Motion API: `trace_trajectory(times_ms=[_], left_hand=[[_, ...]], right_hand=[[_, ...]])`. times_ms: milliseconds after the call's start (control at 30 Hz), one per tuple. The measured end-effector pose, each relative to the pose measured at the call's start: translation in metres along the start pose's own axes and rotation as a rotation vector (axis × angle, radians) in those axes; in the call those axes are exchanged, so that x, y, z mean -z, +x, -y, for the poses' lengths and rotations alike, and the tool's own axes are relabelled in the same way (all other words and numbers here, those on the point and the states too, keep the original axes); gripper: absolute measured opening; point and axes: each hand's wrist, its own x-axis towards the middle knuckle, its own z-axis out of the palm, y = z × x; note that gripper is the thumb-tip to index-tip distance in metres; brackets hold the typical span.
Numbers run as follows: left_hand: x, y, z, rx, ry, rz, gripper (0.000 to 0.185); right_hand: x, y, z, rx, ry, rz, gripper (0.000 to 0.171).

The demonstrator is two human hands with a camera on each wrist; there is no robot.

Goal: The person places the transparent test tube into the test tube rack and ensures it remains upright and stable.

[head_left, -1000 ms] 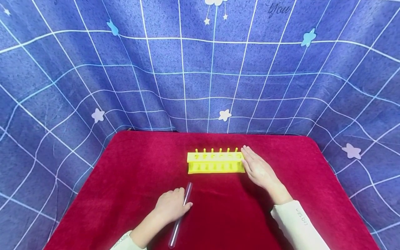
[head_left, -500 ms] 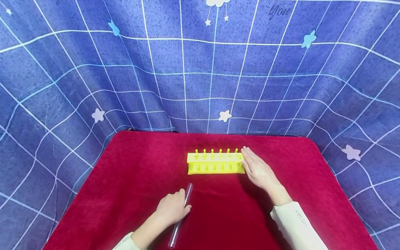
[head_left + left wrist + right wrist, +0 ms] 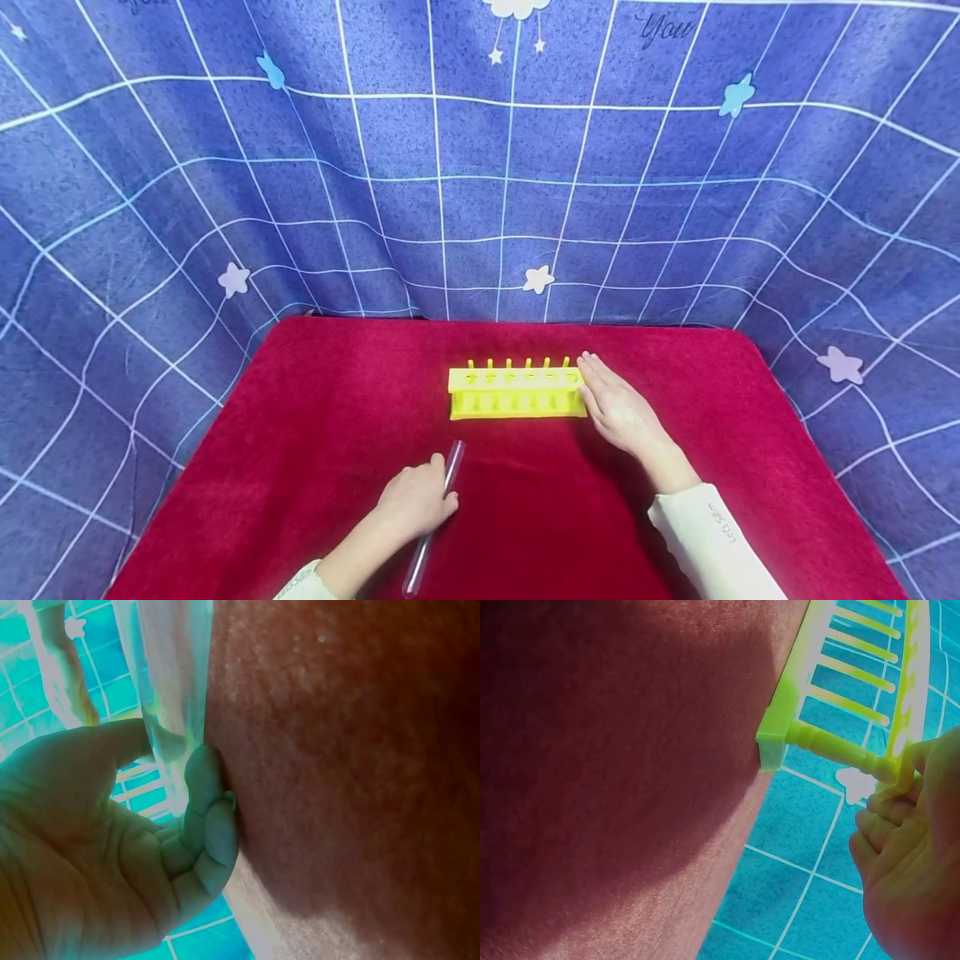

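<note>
One sleeve, print perhaps "LESSIM".

Cream long sleeves with small printed lettering.

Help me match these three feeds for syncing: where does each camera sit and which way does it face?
Head: worn on the head, looking forward and down at the red cloth; both hands and sleeves show.
Left wrist: faces the left hand gripping the clear tube.
Right wrist: faces the right hand at the yellow rack.
Shared: rack, tube, cloth.
</note>
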Motion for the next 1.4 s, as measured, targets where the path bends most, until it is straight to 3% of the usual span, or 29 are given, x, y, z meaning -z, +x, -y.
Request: trace_trajectory(times_ms=[533,767,1400], left_hand=[[0.001,0.002,0.004,-0.024,-0.027,0.011,0.026],[0.007,0.002,0.002,-0.058,-0.052,-0.005,0.022],[0.022,0.005,-0.001,-0.094,-0.14,-0.013,0.019]], right_hand=[[0.0,0.0,0.001,0.011,0.005,-0.02,0.051],[0.001,0.0,0.001,-0.01,-0.005,0.016,0.053],[0.001,0.0,0.0,0.007,0.0,0.005,0.051]])
